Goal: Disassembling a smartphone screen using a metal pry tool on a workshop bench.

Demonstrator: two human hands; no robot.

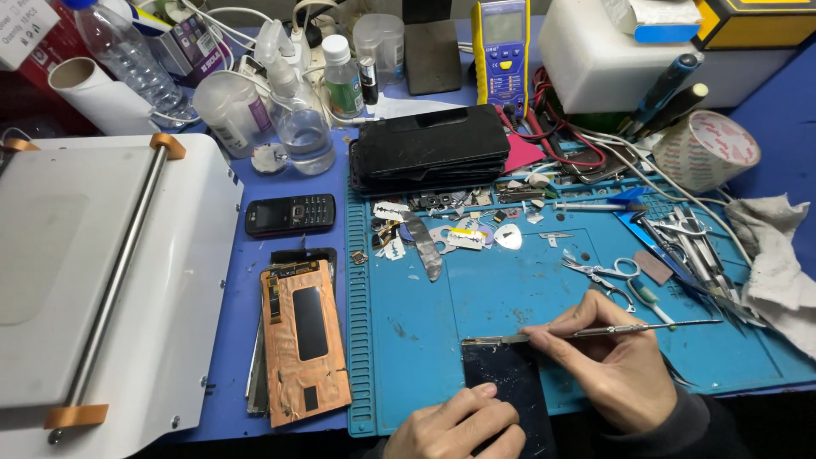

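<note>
The left hand (455, 425) lies half-curled, pressing down the near end of a dark screen (508, 382) on the blue mat (442, 340). Just right of it, the right hand (608, 361) pinches a thin metal tool (629, 329), its tip at the screen's far edge. The work looks early: that edge shows no lift, and the other sides are untouched.
</note>
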